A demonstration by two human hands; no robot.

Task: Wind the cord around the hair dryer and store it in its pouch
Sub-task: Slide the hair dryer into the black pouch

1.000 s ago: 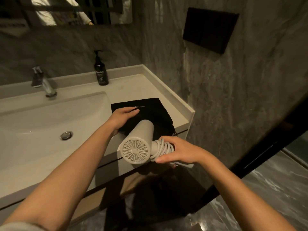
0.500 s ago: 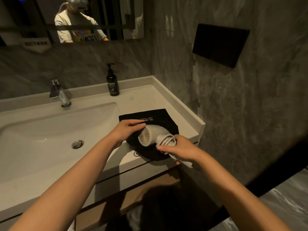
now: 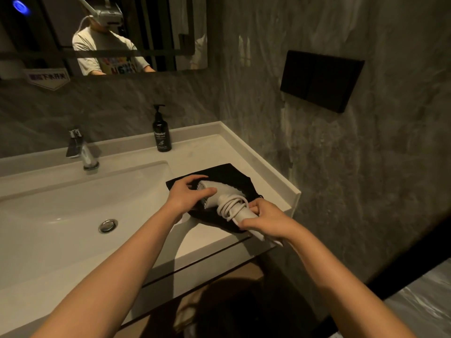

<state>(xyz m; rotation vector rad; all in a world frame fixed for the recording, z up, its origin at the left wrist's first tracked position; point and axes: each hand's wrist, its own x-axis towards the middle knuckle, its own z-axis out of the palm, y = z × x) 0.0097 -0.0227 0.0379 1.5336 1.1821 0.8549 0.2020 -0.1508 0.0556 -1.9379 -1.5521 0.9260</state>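
- The space under the counter (image 3: 210, 242) was in deep shadow, and what lay down there could not be made out.
- The right hand (image 3: 268, 222) kept a closed grip round the handle end of the white hair dryer (image 3: 220, 193), and its fingers hid the tip of that handle.
- The cord (image 3: 231, 207) lay wound in loops round the handle, just beyond that grip; where its plug sat could not be told.
- The left hand (image 3: 189, 195) curled over the dryer's rear grille, covering most of it.
- The dryer rested on the black pouch (image 3: 229, 176), which lay flat on the counter just right of the sink (image 3: 73, 203); whether its barrel had entered the mouth could not be told.
- Farther back stood the tap (image 3: 81, 152) and a dark pump bottle (image 3: 161, 135), its label too small to read fully.
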